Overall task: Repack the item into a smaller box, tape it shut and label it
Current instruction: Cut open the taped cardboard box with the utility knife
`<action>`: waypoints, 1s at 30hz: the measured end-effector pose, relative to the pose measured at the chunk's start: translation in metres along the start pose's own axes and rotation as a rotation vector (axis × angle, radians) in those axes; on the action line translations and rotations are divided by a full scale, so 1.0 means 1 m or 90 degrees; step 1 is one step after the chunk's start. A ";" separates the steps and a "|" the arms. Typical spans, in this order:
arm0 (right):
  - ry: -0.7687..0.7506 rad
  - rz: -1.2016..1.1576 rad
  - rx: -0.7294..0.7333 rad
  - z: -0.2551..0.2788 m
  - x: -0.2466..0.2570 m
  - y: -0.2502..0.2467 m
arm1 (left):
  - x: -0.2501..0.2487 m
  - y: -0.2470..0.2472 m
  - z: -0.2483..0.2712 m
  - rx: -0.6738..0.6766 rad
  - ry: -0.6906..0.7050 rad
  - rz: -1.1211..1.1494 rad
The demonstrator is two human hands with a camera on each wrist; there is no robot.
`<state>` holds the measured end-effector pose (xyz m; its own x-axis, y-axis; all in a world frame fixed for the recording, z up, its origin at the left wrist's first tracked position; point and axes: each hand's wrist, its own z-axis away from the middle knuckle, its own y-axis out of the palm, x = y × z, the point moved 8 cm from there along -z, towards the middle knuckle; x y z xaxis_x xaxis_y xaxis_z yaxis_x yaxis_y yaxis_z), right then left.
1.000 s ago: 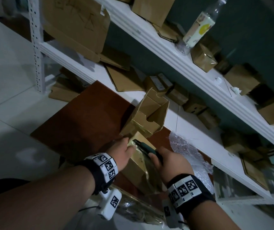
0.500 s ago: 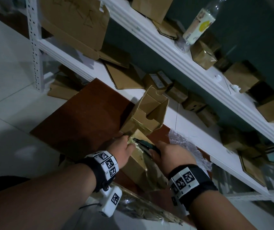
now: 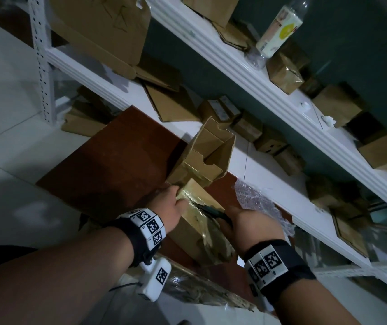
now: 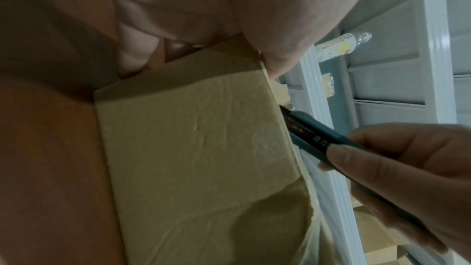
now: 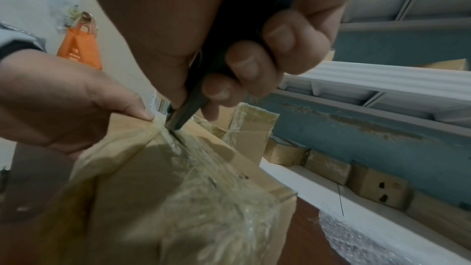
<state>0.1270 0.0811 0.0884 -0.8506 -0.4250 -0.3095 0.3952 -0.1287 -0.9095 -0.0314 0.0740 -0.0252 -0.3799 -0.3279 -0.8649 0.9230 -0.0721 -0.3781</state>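
Observation:
A cardboard box wrapped in yellowish tape [image 3: 197, 228] lies on the brown table [image 3: 108, 165]. My left hand [image 3: 171, 205] grips its far end, thumb [image 5: 142, 112] on the top edge. My right hand [image 3: 246, 224] holds a dark teal utility knife [image 3: 213, 211]. Its tip [image 5: 173, 126] sits in the tape on the box top [image 5: 153, 198], right beside the left thumb. The left wrist view shows the knife [image 4: 313, 136] at the box's [image 4: 203, 158] edge. An open, smaller cardboard box [image 3: 206, 156] stands just behind.
Bubble wrap [image 3: 258, 202] lies right of the box by the shelf edge. White shelves [image 3: 211, 50] hold several cardboard boxes and flat cartons, and a plastic bottle [image 3: 279, 29] on the upper one. Crumpled tape or wrap [image 3: 199, 292] lies at the table's near edge.
The right hand and knife have shifted slightly along the box top. The left hand keeps its hold on the box's far end.

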 end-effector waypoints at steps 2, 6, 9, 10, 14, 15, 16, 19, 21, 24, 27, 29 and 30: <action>0.000 -0.003 -0.004 0.001 0.001 0.003 | -0.004 -0.004 0.002 -0.019 0.040 0.012; 0.013 -0.005 -0.011 -0.003 0.004 0.007 | -0.014 -0.001 0.000 -0.018 0.133 0.024; 0.012 -0.004 -0.010 -0.005 0.004 0.009 | -0.010 0.003 -0.001 -0.011 0.105 -0.021; 0.011 -0.003 -0.010 -0.005 0.002 0.009 | -0.011 0.004 -0.001 -0.017 0.102 -0.035; 0.006 -0.008 -0.010 -0.001 -0.009 0.011 | -0.015 0.002 0.001 -0.043 0.104 -0.059; 0.009 -0.004 -0.004 0.001 -0.013 0.012 | -0.015 0.002 0.001 -0.047 0.103 -0.066; 0.013 0.002 0.002 0.003 -0.016 0.013 | -0.015 0.002 0.001 -0.051 0.103 -0.071; 0.022 0.041 0.016 0.009 -0.026 0.017 | -0.016 0.002 0.001 -0.055 0.103 -0.074; 0.030 0.052 0.025 0.013 -0.031 0.019 | -0.017 0.001 0.002 -0.059 0.101 -0.070; 0.036 0.066 0.024 0.018 -0.036 0.020 | -0.019 0.001 0.004 -0.057 0.100 -0.075; 0.034 0.086 0.018 0.020 -0.040 0.020 | -0.020 0.000 0.005 -0.059 0.096 -0.084; 0.033 0.101 0.021 0.023 -0.042 0.019 | -0.020 0.000 0.006 -0.060 0.097 -0.091; 0.032 0.106 0.021 0.024 -0.043 0.019 | -0.020 0.000 0.006 -0.060 0.097 -0.093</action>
<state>0.1796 0.0757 0.0911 -0.7884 -0.3970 -0.4699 0.5430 -0.0902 -0.8349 -0.0236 0.0750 -0.0055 -0.5208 -0.1732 -0.8359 0.8503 -0.0180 -0.5260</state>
